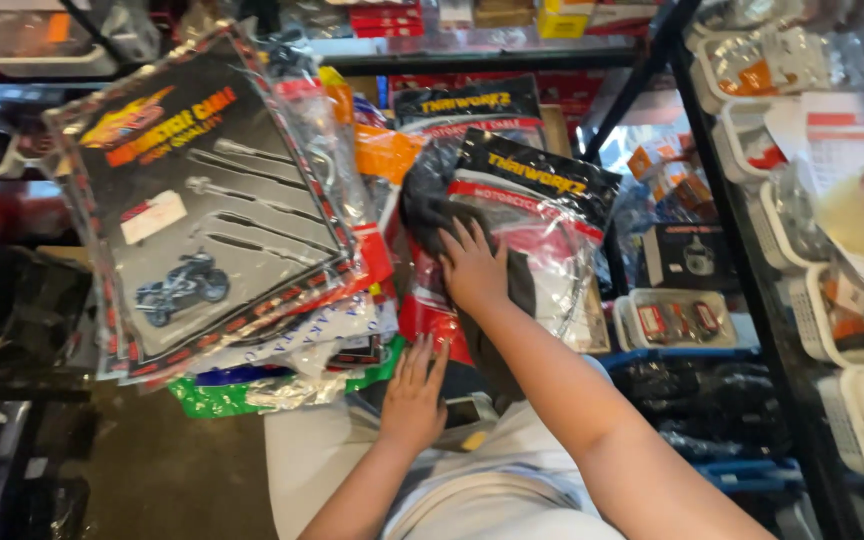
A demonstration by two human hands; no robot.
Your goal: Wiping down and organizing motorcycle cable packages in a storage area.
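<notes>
Up and to the left of both hands, a big fan of bagged cable packs [207,200], black card with red trim, tilted and overlapping. Just right of that, under the right hand [472,265], a clear packet with a black header [537,215], a dark cloth [427,205] bunched against it. Right hand open, fingers spread, palm pressed flat on cloth and packet. Lower down, left hand [412,400] open too, fingers up, resting against the bottom edge of a red-and-clear bag [430,318]. Green wrapper [212,398] poking out left of that hand.
</notes>
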